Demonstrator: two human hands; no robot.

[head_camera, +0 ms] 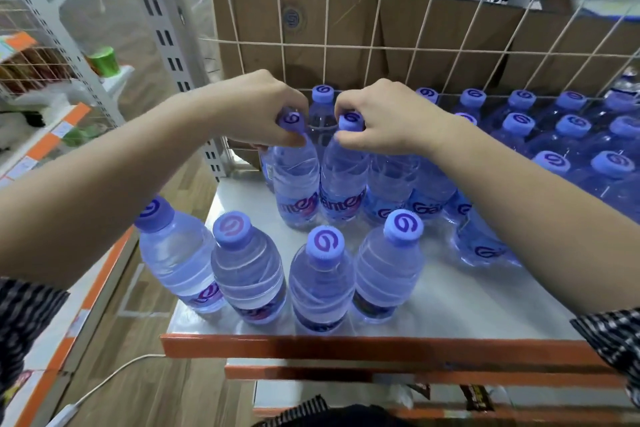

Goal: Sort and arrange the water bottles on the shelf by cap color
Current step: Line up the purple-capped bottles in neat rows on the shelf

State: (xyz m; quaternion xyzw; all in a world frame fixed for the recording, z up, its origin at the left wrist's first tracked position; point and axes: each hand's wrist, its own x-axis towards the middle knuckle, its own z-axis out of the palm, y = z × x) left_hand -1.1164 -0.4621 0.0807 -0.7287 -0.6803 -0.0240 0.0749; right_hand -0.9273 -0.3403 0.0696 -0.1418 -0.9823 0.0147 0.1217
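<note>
Clear water bottles with lilac or blue caps stand on a white shelf (450, 305) with an orange front lip. My left hand (256, 107) pinches the cap of one upright bottle (296, 184) in the middle of the shelf. My right hand (388, 114) pinches the cap of the bottle (343, 180) right beside it. The two held bottles touch side by side. Several lilac-capped bottles (322, 281) stand in a row along the front edge. Several blue-capped bottles (568, 135) fill the right rear of the shelf.
A white wire grid (398, 48) backs the shelf, with a cardboard box (311, 28) behind it. A perforated upright post (166, 38) rises at the shelf's left rear. Another rack with goods (41, 80) stands to the left. A white cable (114, 378) lies on the wooden floor.
</note>
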